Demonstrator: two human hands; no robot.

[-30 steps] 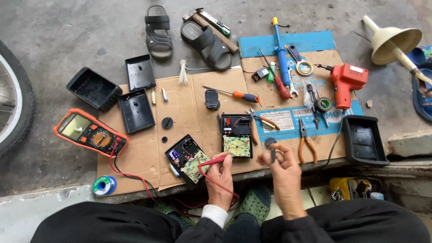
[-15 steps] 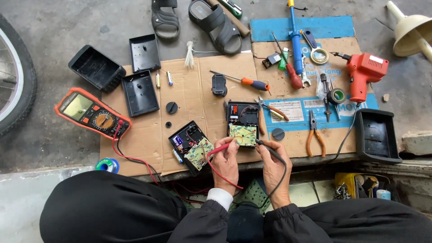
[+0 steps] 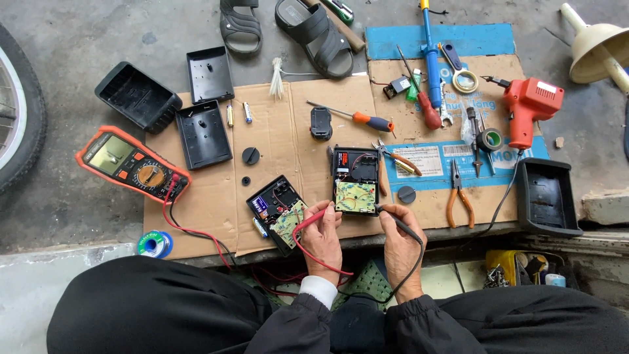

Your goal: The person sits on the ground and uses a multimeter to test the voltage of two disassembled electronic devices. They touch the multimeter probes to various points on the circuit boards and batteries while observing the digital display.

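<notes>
Down at the near edge of the cardboard sheet (image 3: 282,131), a red probe (image 3: 313,217) is pinched between the fingers of the left hand (image 3: 321,236), and a black probe (image 3: 393,215) is pinched in the same way by the right hand (image 3: 401,239). Both tips are brought to the green circuit board (image 3: 356,196), which lies in its open black case (image 3: 355,172) just beyond the knuckles. A slip is judged to be the main risk: with the two tips so near each other, neighbouring solder points could be bridged if either hand trembles. The red lead (image 3: 196,233), which trails to the orange meter (image 3: 131,164) on the left, could also be snagged and the tip pulled off. The long axis of the red probe runs left to right, tip toward the board; the black probe is mirrored, pointing leftward.
</notes>
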